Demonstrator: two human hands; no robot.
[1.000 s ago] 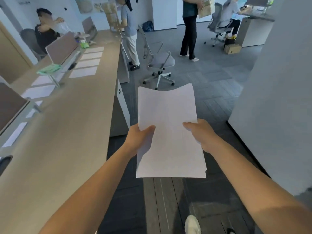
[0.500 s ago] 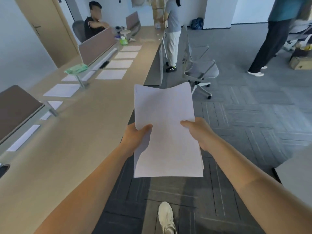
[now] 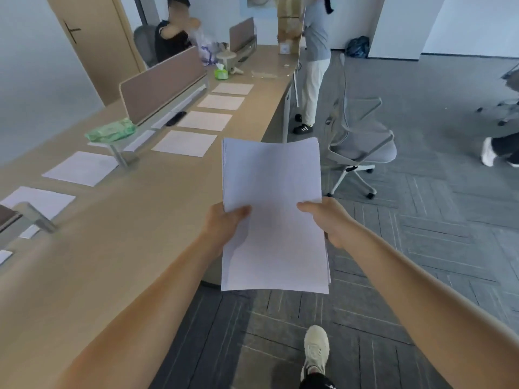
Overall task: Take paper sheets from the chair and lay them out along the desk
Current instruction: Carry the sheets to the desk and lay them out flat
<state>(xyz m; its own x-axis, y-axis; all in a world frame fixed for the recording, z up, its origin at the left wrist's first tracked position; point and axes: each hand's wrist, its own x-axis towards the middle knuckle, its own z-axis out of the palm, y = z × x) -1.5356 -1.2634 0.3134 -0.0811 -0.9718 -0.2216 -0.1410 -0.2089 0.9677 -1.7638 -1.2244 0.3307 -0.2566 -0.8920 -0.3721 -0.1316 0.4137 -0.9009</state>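
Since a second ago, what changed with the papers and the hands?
The person has walked on beside the desk and turned toward it, so the laid-out sheets and grey chair look nearer. Nothing was grabbed or let go: the left hand and right hand still grip the paper stack.

Grey carpet tiles [image 3: 421, 248] in a herringbone pattern cover the floor under and to the right of the right hand [image 3: 331, 220]. A long pale-wood tabletop [image 3: 126, 248] runs away to the left of the left hand [image 3: 222, 223], with a brown divider panel [image 3: 163, 82] standing along its middle. Ahead of the right hand, near the tabletop's edge, stands a grey office chair [image 3: 362, 144] on white castor legs. Far beyond the left hand a wooden door [image 3: 95, 43] sits in a pale wall [image 3: 33, 80]. A white wall [image 3: 463, 23] closes the far end. The light is soft and even.
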